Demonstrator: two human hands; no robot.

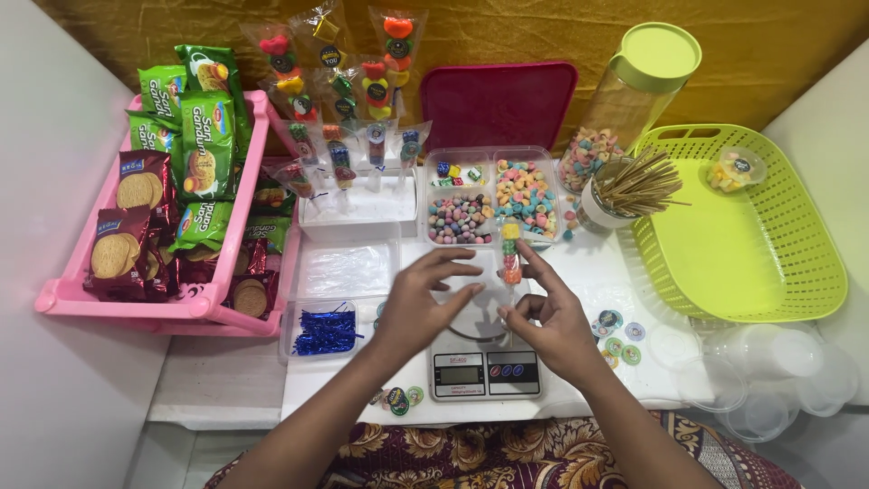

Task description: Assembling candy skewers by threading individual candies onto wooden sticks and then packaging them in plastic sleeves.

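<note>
My right hand (546, 317) pinches a candy skewer (511, 252), a thin stick threaded with yellow, green and orange sweets, held upright above a small digital kitchen scale (484, 371). My left hand (425, 299) hovers just left of it with fingers spread, holding nothing that I can see. A clear divided box of coloured candies (493, 195) lies right behind the hands.
A pink tray (136, 303) of biscuit packets sits at left. Wrapped candy skewers (339, 100) stand at the back. A jar of wooden sticks (625, 190), a tall lidded candy jar (634, 91), a green basket (769, 272), clear cups (769, 371), round stickers (615, 335) and blue twist ties (326, 330) surround the scale.
</note>
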